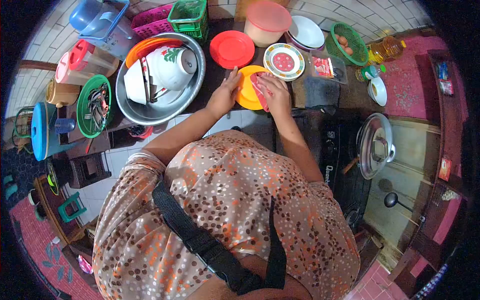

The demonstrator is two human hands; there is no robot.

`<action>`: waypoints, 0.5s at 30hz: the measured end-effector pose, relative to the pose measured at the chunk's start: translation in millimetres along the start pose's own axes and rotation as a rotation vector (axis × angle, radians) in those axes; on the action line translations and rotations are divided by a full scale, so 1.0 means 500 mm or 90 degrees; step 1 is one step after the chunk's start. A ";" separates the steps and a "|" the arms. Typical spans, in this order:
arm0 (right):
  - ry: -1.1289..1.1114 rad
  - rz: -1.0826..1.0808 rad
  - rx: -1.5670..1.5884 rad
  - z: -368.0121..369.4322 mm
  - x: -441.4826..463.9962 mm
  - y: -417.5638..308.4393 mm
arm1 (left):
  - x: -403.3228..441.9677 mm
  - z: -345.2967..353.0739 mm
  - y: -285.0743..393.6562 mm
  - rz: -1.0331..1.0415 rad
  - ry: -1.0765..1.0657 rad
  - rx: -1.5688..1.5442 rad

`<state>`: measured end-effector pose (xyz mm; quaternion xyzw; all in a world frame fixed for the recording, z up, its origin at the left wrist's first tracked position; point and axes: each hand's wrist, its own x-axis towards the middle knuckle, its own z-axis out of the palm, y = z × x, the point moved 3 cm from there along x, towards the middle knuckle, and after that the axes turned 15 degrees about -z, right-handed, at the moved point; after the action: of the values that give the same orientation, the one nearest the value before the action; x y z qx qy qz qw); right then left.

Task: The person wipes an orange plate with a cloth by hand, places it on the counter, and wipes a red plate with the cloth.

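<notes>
A yellow plate [246,93] lies in front of me at the counter's near edge. My left hand [225,95] grips its left rim, with the thumb and fingers along the edge. My right hand [275,92] is closed on a red cloth [261,92], pressed against the right part of the plate's face. Just behind is a red plate [232,49]. Close to my right hand sits a patterned white plate [284,61], on top of another plate.
On the left, a metal basin [189,95] holds bowls and orange plates, beside a green basket [95,120] of cutlery. At the right are a green basket [332,42] with eggs, a dark folded cloth [321,93], an oil bottle [385,51] and a black stove [340,170].
</notes>
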<state>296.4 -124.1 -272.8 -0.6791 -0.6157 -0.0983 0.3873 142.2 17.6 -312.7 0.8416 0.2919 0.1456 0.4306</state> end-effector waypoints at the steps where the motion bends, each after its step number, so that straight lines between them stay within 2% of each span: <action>1: 0.000 -0.003 0.003 0.002 -0.002 0.003 | -0.002 -0.001 0.002 -0.001 0.003 0.001; 6: -0.020 -0.042 -0.068 0.007 -0.005 -0.012 | -0.013 -0.012 0.001 0.043 0.023 0.196; 12: -0.066 -0.045 -0.143 0.013 -0.006 -0.016 | -0.012 -0.011 0.005 0.070 0.048 0.237; 15: -0.073 -0.128 -0.209 0.008 0.000 -0.017 | -0.016 -0.018 0.005 0.107 0.068 0.288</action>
<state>287.2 -121.9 -272.2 -0.6727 -0.6772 -0.1968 0.2240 132.5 17.4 -305.5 0.9289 0.2682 0.1567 0.2015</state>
